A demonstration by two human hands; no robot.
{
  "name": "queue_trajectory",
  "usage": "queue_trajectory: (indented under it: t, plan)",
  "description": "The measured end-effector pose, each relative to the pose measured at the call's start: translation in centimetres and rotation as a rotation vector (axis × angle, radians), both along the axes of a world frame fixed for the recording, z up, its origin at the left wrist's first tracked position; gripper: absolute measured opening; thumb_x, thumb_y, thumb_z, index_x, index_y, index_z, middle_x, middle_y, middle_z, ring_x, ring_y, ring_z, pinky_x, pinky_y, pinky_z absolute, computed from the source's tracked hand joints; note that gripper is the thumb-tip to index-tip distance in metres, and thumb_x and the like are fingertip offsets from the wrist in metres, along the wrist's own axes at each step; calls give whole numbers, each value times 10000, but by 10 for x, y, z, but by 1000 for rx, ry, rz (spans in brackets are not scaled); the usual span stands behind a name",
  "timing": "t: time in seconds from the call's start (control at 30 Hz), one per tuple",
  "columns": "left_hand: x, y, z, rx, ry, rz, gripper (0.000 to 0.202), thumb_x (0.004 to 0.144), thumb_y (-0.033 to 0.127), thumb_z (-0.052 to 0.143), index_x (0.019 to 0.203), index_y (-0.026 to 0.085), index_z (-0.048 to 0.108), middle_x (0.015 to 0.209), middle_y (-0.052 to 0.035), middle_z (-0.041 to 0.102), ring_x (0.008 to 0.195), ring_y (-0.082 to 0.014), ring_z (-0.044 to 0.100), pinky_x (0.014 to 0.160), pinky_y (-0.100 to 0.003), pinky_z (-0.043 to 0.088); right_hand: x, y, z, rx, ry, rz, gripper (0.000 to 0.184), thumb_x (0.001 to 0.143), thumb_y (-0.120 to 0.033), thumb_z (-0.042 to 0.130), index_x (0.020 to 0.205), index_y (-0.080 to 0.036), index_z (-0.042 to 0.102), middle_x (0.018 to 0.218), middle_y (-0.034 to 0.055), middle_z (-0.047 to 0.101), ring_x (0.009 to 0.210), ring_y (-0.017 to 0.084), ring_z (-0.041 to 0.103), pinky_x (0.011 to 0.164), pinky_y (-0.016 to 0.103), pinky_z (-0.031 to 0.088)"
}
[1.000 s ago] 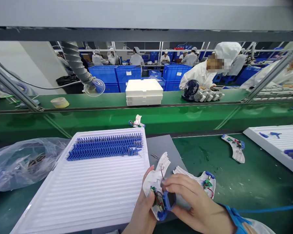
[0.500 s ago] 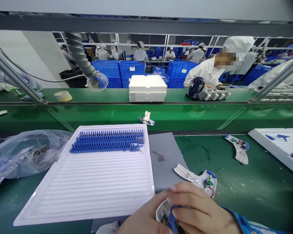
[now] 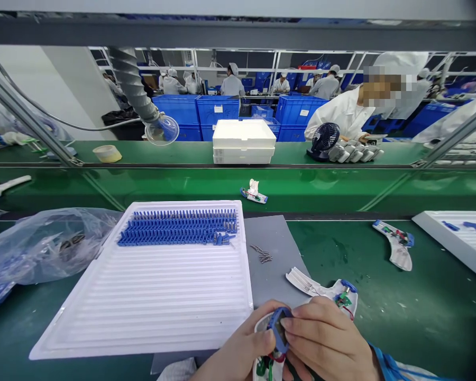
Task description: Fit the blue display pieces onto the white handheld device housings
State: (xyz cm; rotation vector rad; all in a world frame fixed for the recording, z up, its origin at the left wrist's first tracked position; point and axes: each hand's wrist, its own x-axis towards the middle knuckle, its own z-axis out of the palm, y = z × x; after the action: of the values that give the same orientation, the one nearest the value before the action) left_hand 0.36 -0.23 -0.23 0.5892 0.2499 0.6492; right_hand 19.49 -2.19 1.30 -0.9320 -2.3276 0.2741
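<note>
At the bottom of the head view, my left hand (image 3: 244,338) is closed around a white plastic housing (image 3: 261,324) with green circuit parts and a red wire inside. My right hand (image 3: 325,336) pinches the blue plastic piece (image 3: 280,328) at its upper end, fingertips pressed on its edge. The palm side of both hands is hidden. Just beyond my right fingers lies an open white housing (image 3: 333,292) with a blue end and wiring. Several small springs (image 3: 262,254) rest on the grey mat (image 3: 272,233).
A white ribbed tray (image 3: 174,296) with rows of blue parts (image 3: 178,227) lies to the left, beside a clear plastic bag (image 3: 55,248). Another half-housing (image 3: 396,246) and a second tray (image 3: 440,233) are at right. A green conveyor (image 3: 182,188) runs behind, carrying a white-and-blue assembly (image 3: 254,193).
My hands have turned the housing, so the blue piece and circuit parts show more. The assembly on the conveyor has shifted right, and another white-handled piece has come further into view at left.
</note>
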Motion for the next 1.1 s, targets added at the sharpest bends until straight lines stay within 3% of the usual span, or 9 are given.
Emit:
queue_trajectory:
  t: [0.13,0.2,0.33,0.43,0.53,0.6,0.73,0.97,1.1]
  plan:
    - [7,-1,-14,-49,-8,56,619,643,582,711,1072,169,542,565,-32,675,605,-220,719,464,-171,470,-2,6,3,200,-10,22,251,955,-237,507,1186,-222,604,994,19,726,1153,145,561,1094,277,392]
    - [10,-1,-18,-66,-16,65,654,613,570,740,1071,153,530,539,-31,662,545,-201,704,437,-163,478,-3,7,4,252,-28,7,233,973,-203,464,1152,-191,613,1008,27,718,1204,121,515,1122,246,342]
    - [7,0,-11,-78,-35,60,612,628,529,754,1054,151,530,536,-32,650,549,-177,694,410,-123,436,-1,9,5,249,-74,42,252,994,-218,406,1129,-199,618,987,25,722,1149,123,561,1072,256,416]
    - [3,1,-4,-80,-37,47,560,662,507,743,1046,148,550,620,-60,674,564,-156,681,407,-114,396,-2,12,12,254,-65,71,217,975,-225,455,1106,-201,626,940,28,726,1062,147,608,993,293,482]
    - [2,2,-4,-118,-42,49,505,646,472,769,1015,178,588,712,-6,654,540,-66,616,466,-106,421,-8,18,25,267,62,103,134,933,-229,538,1020,-174,624,871,51,699,1004,178,598,936,325,476]
    - [3,2,-6,-134,-44,36,497,614,453,795,993,192,607,745,20,630,538,-44,593,486,-106,434,-14,23,34,216,197,118,90,907,-161,544,987,-173,585,843,55,646,944,182,574,894,345,468]
    - [7,1,-6,-108,-18,-6,620,550,499,816,1025,162,604,642,-14,658,502,-101,641,443,-127,460,-20,29,41,-9,297,215,393,804,45,468,1125,-182,468,850,45,576,833,174,515,792,373,452]
    - [9,0,-6,-95,59,96,621,587,589,746,1001,154,590,562,-22,647,498,-114,638,437,-131,473,-15,25,40,-186,173,209,382,813,25,451,1124,-195,430,873,58,571,782,164,502,695,314,433]
    - [5,-1,-5,-113,81,190,556,614,590,721,992,199,607,691,-10,662,570,-98,613,497,-155,487,-14,14,30,-274,340,134,334,863,-21,458,1104,-251,457,875,36,570,820,154,552,707,270,464]
